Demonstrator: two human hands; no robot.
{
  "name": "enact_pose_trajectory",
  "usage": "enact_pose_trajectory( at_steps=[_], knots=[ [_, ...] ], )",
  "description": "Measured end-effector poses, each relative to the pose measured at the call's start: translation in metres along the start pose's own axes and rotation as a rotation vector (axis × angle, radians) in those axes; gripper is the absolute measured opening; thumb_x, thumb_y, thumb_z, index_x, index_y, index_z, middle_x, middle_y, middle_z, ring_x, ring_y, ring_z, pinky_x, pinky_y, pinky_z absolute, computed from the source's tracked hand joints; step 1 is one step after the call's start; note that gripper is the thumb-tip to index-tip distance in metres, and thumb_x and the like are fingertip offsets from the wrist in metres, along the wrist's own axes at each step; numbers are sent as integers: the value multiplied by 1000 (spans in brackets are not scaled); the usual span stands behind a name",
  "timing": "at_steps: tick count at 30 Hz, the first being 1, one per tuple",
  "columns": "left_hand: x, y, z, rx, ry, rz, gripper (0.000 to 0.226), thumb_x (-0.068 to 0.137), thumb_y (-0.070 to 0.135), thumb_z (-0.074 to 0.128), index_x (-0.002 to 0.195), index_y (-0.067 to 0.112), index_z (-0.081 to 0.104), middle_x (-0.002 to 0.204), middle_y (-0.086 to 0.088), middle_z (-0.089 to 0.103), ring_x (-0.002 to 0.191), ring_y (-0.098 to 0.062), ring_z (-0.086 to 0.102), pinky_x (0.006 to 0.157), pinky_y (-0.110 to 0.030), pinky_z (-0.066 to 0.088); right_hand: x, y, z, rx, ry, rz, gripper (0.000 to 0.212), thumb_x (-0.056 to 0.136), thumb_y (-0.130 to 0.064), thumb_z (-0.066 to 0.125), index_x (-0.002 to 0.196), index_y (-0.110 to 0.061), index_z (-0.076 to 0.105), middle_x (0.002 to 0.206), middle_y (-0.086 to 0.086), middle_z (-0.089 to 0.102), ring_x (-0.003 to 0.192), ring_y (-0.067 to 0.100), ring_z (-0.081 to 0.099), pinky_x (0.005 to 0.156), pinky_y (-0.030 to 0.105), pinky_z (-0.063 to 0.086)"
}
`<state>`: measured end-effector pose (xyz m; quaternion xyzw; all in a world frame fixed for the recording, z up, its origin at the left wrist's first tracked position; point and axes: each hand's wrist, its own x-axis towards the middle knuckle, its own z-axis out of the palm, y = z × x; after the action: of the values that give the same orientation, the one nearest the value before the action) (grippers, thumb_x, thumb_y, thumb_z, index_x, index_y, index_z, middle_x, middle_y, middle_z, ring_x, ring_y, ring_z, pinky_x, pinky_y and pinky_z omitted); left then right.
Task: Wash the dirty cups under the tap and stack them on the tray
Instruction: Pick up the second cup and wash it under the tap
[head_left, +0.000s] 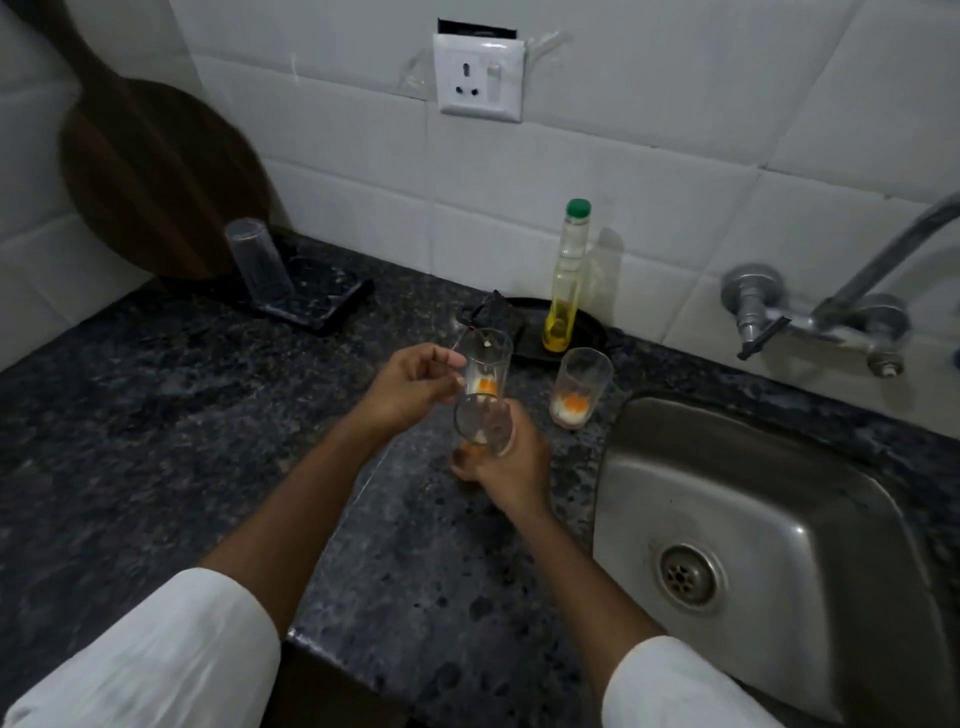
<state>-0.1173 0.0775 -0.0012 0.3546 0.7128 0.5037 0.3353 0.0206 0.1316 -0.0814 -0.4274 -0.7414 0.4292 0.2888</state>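
My right hand (511, 470) grips a dirty glass (483, 423) low on its body and holds it just above the dark counter (208, 415). Behind it stands a second dirty glass (487, 364) with orange and white dregs. My left hand (410, 387) is beside that glass, its fingertips touching the left wall without wrapping round it. A third dirty glass (579, 387) stands by the sink's edge. One clear glass (258, 260) sits upside down on the black tray (340, 306) at the back left. The tap (831, 306) is on the wall at the right, with no water running.
The steel sink (753, 467) fills the right side, with its drain near the front. A bottle of yellow liquid (566, 275) with a green cap stands on a black dish (589, 327) behind the glasses. A round wooden board (156, 182) leans on the tiled wall. A wall socket (480, 78) is above.
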Motion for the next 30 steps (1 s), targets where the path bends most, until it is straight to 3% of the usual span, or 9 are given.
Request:
enact_pose_trajectory(
  at_steps=[3, 10, 13, 17, 20, 24, 26, 28, 30],
  knots=[
    [17, 9, 27, -36, -90, 32, 20, 91, -2, 62, 108, 7, 64, 79, -3, 65, 62, -4, 62, 52, -12, 47, -11, 2, -39, 62, 92, 6, 59, 50, -46, 82, 102, -34, 58, 98, -15, 67, 89, 6, 65, 73, 35, 56],
    [43, 57, 172, -150, -241, 79, 10, 92, 2, 61, 94, 11, 65, 75, -3, 66, 51, -2, 60, 51, -20, 47, -46, 33, -178, 15, 333, 102, 72, 38, -53, 78, 106, -31, 62, 97, -22, 65, 89, -4, 62, 71, 27, 54],
    [51, 70, 234, -102, -250, 37, 9, 87, 11, 70, 91, 16, 65, 80, -7, 68, 57, -9, 63, 55, -24, 51, -58, 56, -226, -28, 449, 166, 78, 35, -56, 76, 106, -30, 63, 99, -19, 66, 91, -2, 62, 77, 27, 54],
    [65, 88, 290, 23, -134, 125, 33, 78, 21, 79, 108, 13, 69, 88, -7, 75, 78, -19, 71, 80, -37, 60, -67, 85, -274, 0, 497, 208, 72, 33, -54, 78, 99, -31, 63, 96, -18, 66, 88, 0, 62, 78, 35, 55],
    [73, 103, 314, 102, 22, 165, 48, 77, 29, 81, 118, 8, 67, 95, -9, 75, 81, -19, 71, 81, -36, 59, -64, 103, -298, 41, 472, 218, 75, 33, -52, 82, 101, -30, 62, 97, -18, 65, 89, 2, 61, 79, 37, 56],
    [81, 114, 331, 189, 209, 205, 33, 81, 34, 77, 100, 7, 77, 87, -11, 76, 80, -22, 70, 77, -30, 53, -56, 122, -313, 58, 420, 218, 75, 32, -55, 81, 101, -32, 62, 99, -16, 66, 89, 6, 63, 77, 43, 57],
    [83, 114, 337, 213, 226, 211, 24, 86, 31, 73, 87, 8, 78, 72, -9, 72, 65, -18, 65, 64, -27, 48, -52, 128, -314, 71, 404, 224, 75, 33, -54, 83, 102, -33, 62, 98, -15, 67, 88, 5, 65, 78, 44, 57],
    [84, 112, 339, 219, 243, 203, 28, 89, 27, 68, 68, 9, 70, 58, -6, 60, 51, -13, 52, 56, -27, 38, -46, 131, -312, 73, 390, 230, 73, 34, -53, 84, 101, -36, 61, 96, -15, 68, 87, 4, 65, 79, 43, 57],
    [88, 109, 340, 206, 257, 195, 33, 88, 26, 68, 62, 6, 66, 55, -9, 59, 50, -17, 50, 56, -30, 38, -40, 128, -308, 89, 374, 233, 70, 34, -53, 83, 98, -39, 59, 95, -13, 68, 87, 4, 65, 79, 41, 57]
  ],
)
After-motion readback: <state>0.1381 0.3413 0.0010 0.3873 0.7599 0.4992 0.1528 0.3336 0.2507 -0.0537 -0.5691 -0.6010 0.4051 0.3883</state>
